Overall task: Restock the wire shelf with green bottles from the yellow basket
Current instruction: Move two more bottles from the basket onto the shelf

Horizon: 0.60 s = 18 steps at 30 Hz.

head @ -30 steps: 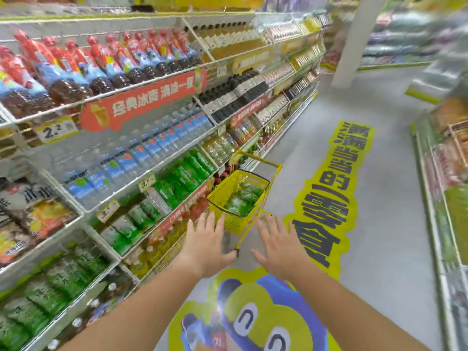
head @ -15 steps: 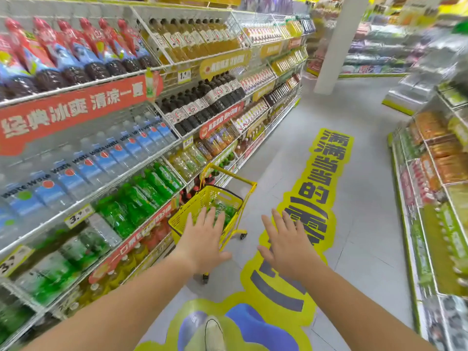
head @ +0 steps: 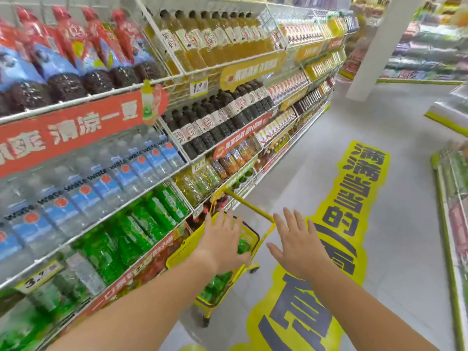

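The yellow basket stands on wheels on the floor beside the wire shelf; its long handle is tilted up. Green bottles lie inside it. More green bottles fill a lower row of the shelf. My left hand hovers over the basket with fingers spread, holding nothing. Just right of the basket handle, my right hand is spread open in the air, also holding nothing.
The shelf also carries water bottles, dark drink bottles and yellow tea bottles. A yellow floor sticker runs down the aisle. Another shelf lines the right side, and a white pillar stands far ahead.
I have moved closer to the basket. Both hands stay spread open, and my left hand now hangs over the basket's inside.
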Available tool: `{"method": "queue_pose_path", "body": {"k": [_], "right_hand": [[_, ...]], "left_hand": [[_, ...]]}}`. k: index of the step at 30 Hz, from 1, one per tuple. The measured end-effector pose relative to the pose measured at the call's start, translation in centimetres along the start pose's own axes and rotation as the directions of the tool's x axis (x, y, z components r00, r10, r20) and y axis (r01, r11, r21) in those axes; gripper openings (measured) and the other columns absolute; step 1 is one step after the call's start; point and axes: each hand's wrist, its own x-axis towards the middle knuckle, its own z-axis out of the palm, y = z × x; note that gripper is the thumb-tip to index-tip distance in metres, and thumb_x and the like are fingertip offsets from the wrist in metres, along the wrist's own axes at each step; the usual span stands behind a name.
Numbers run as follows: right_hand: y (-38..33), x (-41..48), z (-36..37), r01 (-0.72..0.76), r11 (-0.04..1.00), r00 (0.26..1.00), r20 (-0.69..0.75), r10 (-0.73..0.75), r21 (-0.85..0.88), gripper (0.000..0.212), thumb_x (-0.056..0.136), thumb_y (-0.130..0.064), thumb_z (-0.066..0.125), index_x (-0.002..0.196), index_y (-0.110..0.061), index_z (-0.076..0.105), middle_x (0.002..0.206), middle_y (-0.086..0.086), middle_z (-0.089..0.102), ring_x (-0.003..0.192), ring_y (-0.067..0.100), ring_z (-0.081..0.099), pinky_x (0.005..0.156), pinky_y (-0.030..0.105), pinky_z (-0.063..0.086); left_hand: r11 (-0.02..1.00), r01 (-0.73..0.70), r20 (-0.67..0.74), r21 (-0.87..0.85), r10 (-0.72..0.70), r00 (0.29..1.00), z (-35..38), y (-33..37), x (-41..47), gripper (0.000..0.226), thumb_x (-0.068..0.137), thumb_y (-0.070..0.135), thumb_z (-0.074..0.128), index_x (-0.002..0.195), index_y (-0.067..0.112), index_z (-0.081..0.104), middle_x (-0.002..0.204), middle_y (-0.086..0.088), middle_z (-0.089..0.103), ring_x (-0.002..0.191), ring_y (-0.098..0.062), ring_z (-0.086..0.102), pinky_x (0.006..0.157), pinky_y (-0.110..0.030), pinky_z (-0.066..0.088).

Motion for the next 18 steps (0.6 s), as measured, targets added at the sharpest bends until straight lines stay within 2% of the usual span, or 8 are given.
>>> {"method": "queue_pose_path", "body": {"k": [5, 11, 14, 18], "right_hand": [[0.5, 7.5, 1.2, 0.072, 0.997, 0.997, 0.042, -0.072, 0.003, 0.076, 0.085, -0.06, 0.032, 0.138, -0.009, 0.053, 0.142, 0.023, 0.049, 0.128, 0.045, 0.049, 0.096, 0.061, 0.043], [0.6, 17.1, 4.1, 0.261, 0.965, 0.958, 0.114, -0.262, 0.023, 0.076, 0.084, -0.061, 0.033, 0.133, -0.008, 0.057, 0.136, 0.025, 0.054, 0.12, 0.046, 0.054, 0.093, 0.061, 0.046], [0.1, 22.1, 5.5, 0.388, 0.921, 0.913, 0.129, -0.388, 0.028, 0.076, 0.086, -0.06, 0.034, 0.136, -0.007, 0.056, 0.137, 0.024, 0.054, 0.121, 0.045, 0.054, 0.092, 0.06, 0.047], [-0.4, 27.5, 8.4, 0.547, 0.836, 0.816, 0.192, -0.545, 0.044, 0.077, 0.086, -0.059, 0.032, 0.142, -0.008, 0.049, 0.143, 0.025, 0.048, 0.127, 0.046, 0.049, 0.097, 0.059, 0.044]], "left_hand": [[0.997, 0.072, 0.037, -0.003, -0.071, 0.997, 1.2, -2.7, 5.2, 0.1, 0.089, 0.076, 0.031, 0.161, 0.014, -0.002, 0.168, -0.018, -0.001, 0.154, -0.04, -0.001, 0.119, -0.066, 0.007], [0.961, 0.266, 0.086, -0.071, -0.26, 0.962, 3.5, -5.8, 9.5, 0.101, 0.089, 0.075, 0.031, 0.161, 0.015, -0.006, 0.168, -0.017, 0.0, 0.154, -0.038, 0.002, 0.12, -0.064, 0.009], [0.912, 0.396, 0.137, -0.107, -0.381, 0.914, 4.7, -7.0, 11.1, 0.105, 0.089, 0.08, 0.028, 0.16, 0.013, -0.012, 0.168, -0.016, -0.008, 0.155, -0.037, -0.002, 0.121, -0.063, 0.009], [0.809, 0.566, 0.225, -0.158, -0.529, 0.818, 6.1, -7.6, 13.1, 0.105, 0.088, 0.078, 0.031, 0.159, 0.014, -0.014, 0.167, -0.015, -0.015, 0.155, -0.036, -0.004, 0.122, -0.062, 0.009]]}}
